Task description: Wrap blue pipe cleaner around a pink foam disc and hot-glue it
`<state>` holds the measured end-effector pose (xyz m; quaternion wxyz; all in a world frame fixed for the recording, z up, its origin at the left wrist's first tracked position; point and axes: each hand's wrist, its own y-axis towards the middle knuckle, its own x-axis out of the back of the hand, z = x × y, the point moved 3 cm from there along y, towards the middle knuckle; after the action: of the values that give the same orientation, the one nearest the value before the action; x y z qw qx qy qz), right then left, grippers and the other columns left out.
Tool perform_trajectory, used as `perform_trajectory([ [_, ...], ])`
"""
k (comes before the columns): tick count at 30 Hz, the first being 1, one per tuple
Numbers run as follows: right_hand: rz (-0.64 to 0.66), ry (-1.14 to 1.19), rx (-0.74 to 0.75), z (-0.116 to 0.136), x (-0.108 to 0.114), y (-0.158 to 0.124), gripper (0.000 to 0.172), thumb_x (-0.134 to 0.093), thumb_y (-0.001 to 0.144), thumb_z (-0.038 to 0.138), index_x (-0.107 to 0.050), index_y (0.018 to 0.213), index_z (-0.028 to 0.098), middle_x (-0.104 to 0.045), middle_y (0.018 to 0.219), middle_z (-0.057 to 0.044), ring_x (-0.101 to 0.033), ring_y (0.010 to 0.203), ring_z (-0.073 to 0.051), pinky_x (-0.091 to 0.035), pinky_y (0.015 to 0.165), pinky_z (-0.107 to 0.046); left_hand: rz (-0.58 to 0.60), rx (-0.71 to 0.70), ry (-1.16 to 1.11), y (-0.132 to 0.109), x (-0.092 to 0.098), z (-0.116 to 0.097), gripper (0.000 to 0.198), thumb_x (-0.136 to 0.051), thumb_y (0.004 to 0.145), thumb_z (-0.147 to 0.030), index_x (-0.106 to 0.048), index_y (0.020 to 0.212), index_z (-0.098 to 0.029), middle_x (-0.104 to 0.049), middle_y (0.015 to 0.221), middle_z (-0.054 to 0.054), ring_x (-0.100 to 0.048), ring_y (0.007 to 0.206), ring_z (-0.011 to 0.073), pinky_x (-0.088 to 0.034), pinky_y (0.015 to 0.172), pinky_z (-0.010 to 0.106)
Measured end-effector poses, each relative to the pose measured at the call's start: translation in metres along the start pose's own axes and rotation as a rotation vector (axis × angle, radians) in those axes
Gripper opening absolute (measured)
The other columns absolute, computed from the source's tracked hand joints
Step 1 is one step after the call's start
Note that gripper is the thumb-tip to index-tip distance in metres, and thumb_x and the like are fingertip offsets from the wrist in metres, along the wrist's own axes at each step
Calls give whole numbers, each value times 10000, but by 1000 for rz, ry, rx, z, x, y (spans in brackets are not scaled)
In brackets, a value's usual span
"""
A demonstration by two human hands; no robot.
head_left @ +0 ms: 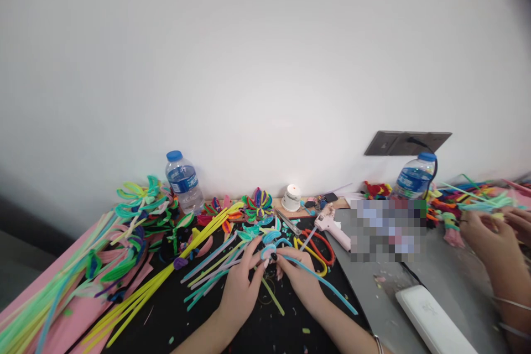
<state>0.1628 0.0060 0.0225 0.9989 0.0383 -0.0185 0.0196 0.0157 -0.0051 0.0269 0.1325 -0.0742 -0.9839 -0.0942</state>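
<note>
My left hand (245, 275) and my right hand (297, 275) meet over the black mat (199, 326), fingertips pinched together. Between them is a light-blue pipe cleaner (327, 284), one end bent into loops at my fingers, the other trailing to the lower right. Part of what I grip is hidden by my fingers, along with a small dark bit. Under my hands a yellow-green pipe cleaner (272, 296) sticks out. Left of my left hand lie several loose teal, lilac and yellow pipe cleaners (209, 276).
A pink glue gun (333, 229) and orange-and-yellow-handled scissors (329, 251) lie to the right. Pipe-cleaner flowers fill the left, beside a water bottle (185, 182). A white container (291, 198) stands near the wall. A co-worker's hands (495, 238) work at far right, behind a white case (433, 321).
</note>
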Motion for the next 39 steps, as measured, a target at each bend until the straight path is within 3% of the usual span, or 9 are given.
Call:
perform_trajectory([
  [8,20,7,-27,3,2,2,218,-616,761,350,-719,744,158,-586,543,-20,-521,466,-122,-455,482,-234,16,31,-86,-1,-1,0,478,-487,830,-248,-381,1294,-213,-634,1154,102,-580,1073,240,-425,943,394],
  [13,59,31,-40,-1,2,3,199,-624,749,336,-716,727,161,-600,569,-23,-529,456,-116,-460,474,-232,-73,47,-237,5,4,1,367,-478,843,-288,-429,1196,-202,-585,1210,114,-566,1086,226,-434,937,379],
  [21,86,-36,-11,6,-1,2,188,-617,744,307,-702,688,149,-549,505,0,-522,440,-111,-455,465,-228,-236,185,-541,14,10,9,271,-592,765,-342,-496,950,-170,-687,871,75,-659,850,231,-511,799,389],
  [29,62,-18,-30,2,2,3,156,-622,729,289,-692,669,164,-557,525,3,-528,439,-110,-450,458,-227,-280,224,-501,18,17,16,231,-606,749,-338,-556,877,-151,-590,578,-24,-564,544,125,-474,582,253],
  [39,68,-24,-33,1,5,5,165,-605,737,271,-684,643,160,-554,542,0,-532,441,-106,-448,444,-217,-269,211,-594,20,17,14,263,-591,747,-370,-557,930,-184,-559,640,-37,-521,559,106,-465,585,236],
])
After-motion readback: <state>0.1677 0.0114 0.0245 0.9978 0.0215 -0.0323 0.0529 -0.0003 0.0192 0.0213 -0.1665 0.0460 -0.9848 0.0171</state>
